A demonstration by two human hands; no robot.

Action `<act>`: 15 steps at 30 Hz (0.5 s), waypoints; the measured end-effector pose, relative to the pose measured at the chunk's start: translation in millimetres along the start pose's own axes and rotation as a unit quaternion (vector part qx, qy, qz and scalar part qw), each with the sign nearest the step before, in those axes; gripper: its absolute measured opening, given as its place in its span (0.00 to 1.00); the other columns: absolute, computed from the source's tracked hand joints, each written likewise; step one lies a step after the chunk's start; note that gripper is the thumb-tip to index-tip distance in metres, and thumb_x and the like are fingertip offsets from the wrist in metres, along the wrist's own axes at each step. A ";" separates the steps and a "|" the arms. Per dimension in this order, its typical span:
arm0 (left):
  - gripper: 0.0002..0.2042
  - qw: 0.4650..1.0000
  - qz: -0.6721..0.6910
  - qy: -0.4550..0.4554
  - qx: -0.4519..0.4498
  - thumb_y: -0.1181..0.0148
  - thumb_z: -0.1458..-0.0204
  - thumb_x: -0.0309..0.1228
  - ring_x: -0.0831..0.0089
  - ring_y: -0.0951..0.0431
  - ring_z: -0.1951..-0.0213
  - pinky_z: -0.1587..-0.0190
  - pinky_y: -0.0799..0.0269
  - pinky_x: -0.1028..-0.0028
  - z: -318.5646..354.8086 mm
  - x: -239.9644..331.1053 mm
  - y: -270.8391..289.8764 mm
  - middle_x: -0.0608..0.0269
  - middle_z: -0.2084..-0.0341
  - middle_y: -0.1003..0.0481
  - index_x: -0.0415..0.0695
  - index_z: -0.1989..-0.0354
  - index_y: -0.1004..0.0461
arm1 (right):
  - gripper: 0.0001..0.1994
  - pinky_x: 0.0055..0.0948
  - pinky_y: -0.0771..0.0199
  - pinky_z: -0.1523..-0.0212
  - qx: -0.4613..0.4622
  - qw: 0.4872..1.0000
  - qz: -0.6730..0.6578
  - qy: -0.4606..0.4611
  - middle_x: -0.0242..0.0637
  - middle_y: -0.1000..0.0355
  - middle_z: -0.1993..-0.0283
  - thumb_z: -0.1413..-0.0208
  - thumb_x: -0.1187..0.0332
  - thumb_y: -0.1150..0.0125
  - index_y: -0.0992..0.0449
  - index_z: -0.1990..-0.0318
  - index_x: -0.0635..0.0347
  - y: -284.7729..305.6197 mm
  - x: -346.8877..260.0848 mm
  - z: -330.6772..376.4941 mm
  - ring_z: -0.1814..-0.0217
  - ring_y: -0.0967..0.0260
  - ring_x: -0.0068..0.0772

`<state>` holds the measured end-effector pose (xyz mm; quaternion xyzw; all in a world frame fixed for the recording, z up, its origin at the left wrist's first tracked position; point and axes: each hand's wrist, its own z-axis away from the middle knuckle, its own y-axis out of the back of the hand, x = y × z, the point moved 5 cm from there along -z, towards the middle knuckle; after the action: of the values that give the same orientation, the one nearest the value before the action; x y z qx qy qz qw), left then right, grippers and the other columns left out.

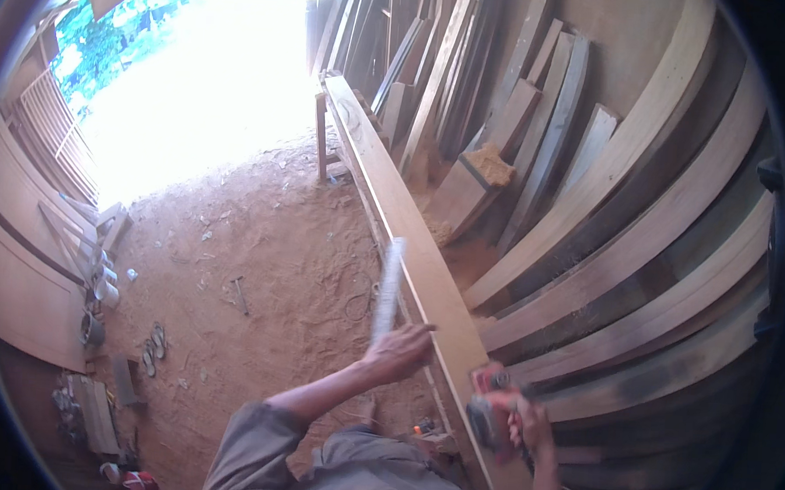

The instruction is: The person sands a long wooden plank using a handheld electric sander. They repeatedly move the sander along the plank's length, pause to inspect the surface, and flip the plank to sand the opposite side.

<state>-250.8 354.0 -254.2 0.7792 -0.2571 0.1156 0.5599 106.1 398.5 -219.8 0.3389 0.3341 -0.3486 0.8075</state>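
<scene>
A long wooden plank point(411, 228) lies on a trestle and runs from near me toward the bright doorway. My left hand point(398, 350) is closed around a long metal ruler point(390, 287), which blurs upward beside the plank's left edge. My right hand point(532, 424) grips a red and grey electric hand planer point(490, 407) that rests on the near part of the plank. My grey sleeves come in from the lower edge.
Many planks point(639, 221) lean against the wall on the right, with a heap of sawdust point(494, 164) among them. The floor is red dirt point(260, 265). A hammer point(240, 294), sandals point(153, 347) and cans point(103, 289) lie at the left beside wooden panels point(24, 264).
</scene>
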 end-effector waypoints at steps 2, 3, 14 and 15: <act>0.36 0.989 0.004 -0.047 -0.141 0.21 0.61 0.36 0.53 0.29 0.32 0.45 0.18 0.58 -36.6 35.5 -57.3 0.47 0.27 0.38 0.43 0.41 0.30 | 0.29 0.28 0.36 0.87 0.077 0.994 -0.070 -0.011 0.32 0.33 0.81 0.29 0.39 0.49 0.25 0.66 0.60 14.7 41.2 54.6 0.86 0.35 0.24; 0.42 0.980 -0.008 -0.087 -0.179 0.19 0.62 0.38 0.53 0.32 0.30 0.44 0.18 0.59 -49.4 55.6 -79.9 0.47 0.24 0.43 0.43 0.36 0.34 | 0.30 0.28 0.36 0.87 0.101 0.989 -0.101 -0.031 0.32 0.34 0.81 0.29 0.38 0.49 0.25 0.66 0.60 22.6 60.7 81.6 0.86 0.36 0.25; 0.81 0.822 -0.125 -0.316 -0.456 0.08 0.87 0.51 0.43 0.46 0.22 0.29 0.29 0.54 -73.5 88.6 -192.3 0.41 0.23 0.44 0.50 0.17 0.57 | 0.31 0.25 0.41 0.88 0.399 0.821 -0.394 -0.104 0.28 0.39 0.80 0.29 0.34 0.50 0.25 0.56 0.59 -2.4 128.4 224.1 0.88 0.47 0.21; 0.80 0.824 -0.104 -0.325 -0.452 0.08 0.87 0.52 0.42 0.44 0.22 0.29 0.30 0.54 -71.3 83.9 -193.0 0.42 0.25 0.42 0.50 0.18 0.56 | 0.31 0.25 0.42 0.88 0.418 0.805 -0.408 -0.103 0.28 0.40 0.80 0.29 0.34 0.50 0.25 0.56 0.59 -10.8 121.5 221.5 0.88 0.47 0.20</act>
<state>-70.2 444.2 -347.2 0.4534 -0.3653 -0.3324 0.7420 229.5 179.0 -196.3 0.4384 0.1780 -0.7847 0.4004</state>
